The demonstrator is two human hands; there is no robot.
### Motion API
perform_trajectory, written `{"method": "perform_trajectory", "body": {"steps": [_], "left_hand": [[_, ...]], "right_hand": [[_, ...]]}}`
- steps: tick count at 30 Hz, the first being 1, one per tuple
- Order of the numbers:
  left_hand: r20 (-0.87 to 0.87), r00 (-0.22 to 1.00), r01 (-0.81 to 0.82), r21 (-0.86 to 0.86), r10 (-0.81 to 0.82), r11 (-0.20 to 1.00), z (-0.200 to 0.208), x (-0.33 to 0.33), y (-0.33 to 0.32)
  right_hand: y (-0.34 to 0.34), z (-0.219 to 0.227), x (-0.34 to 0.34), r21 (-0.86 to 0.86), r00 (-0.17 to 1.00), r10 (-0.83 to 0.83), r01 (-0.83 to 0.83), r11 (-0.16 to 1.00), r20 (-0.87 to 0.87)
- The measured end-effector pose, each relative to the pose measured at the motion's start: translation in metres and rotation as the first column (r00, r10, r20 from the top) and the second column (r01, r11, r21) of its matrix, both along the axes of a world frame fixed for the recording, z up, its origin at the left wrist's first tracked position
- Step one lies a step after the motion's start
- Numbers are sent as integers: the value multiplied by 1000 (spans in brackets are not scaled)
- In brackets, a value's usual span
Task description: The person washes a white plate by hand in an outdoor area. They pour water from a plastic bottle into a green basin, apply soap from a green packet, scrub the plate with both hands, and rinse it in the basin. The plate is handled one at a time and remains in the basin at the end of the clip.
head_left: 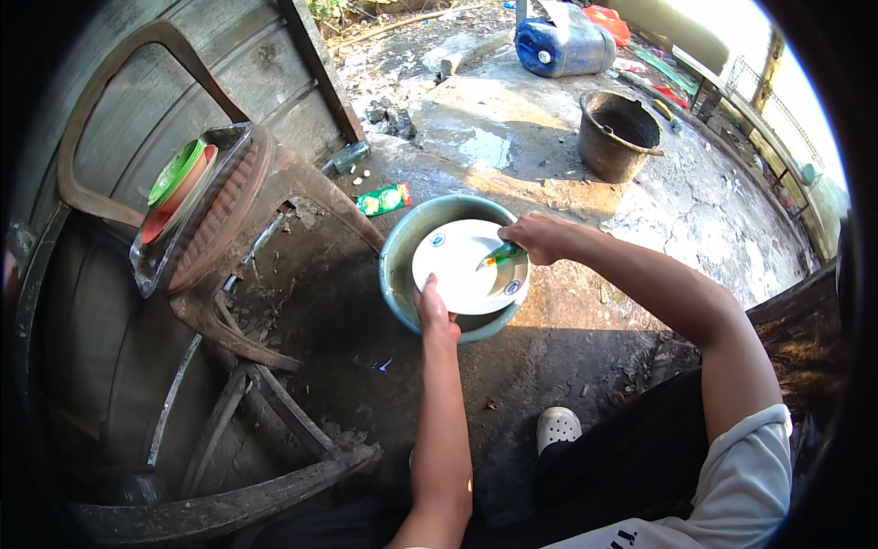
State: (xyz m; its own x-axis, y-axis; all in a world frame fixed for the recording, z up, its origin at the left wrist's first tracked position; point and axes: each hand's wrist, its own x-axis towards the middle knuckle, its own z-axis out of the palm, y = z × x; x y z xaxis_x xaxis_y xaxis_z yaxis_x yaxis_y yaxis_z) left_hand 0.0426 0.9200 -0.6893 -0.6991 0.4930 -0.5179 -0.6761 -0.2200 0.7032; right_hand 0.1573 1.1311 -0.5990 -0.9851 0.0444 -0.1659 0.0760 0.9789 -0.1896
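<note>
My left hand (433,309) grips the near left rim of a white plate (462,270) with small blue marks, its thumb on top and fingers underneath. The plate is held tilted over a round blue-green basin (396,284) on the ground. My right hand (541,238) is closed on a small green and orange sachet (500,255), its lower end close to the plate's right side. Whether the sachet touches the plate I cannot tell. The plate hides most of the basin's inside.
On the left, a worn plastic chair (274,183) bears a tray with green and orange dishes (178,174). A green packet (384,199) lies beyond the basin. Farther off stand a dirty bucket (604,160) and a blue jerrycan (581,53). My white shoe (556,426) is near.
</note>
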Motion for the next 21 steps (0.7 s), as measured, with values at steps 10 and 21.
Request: {"method": "perform_trajectory", "body": {"steps": [10, 21], "left_hand": [[5, 1000, 26, 51, -27, 998, -8, -3, -1], [4, 999, 43, 10, -43, 999, -8, -4, 0]], "right_hand": [[-11, -1, 6, 171, 996, -81, 75, 982, 28], [-14, -1, -3, 141, 986, -165, 161, 977, 19]]}}
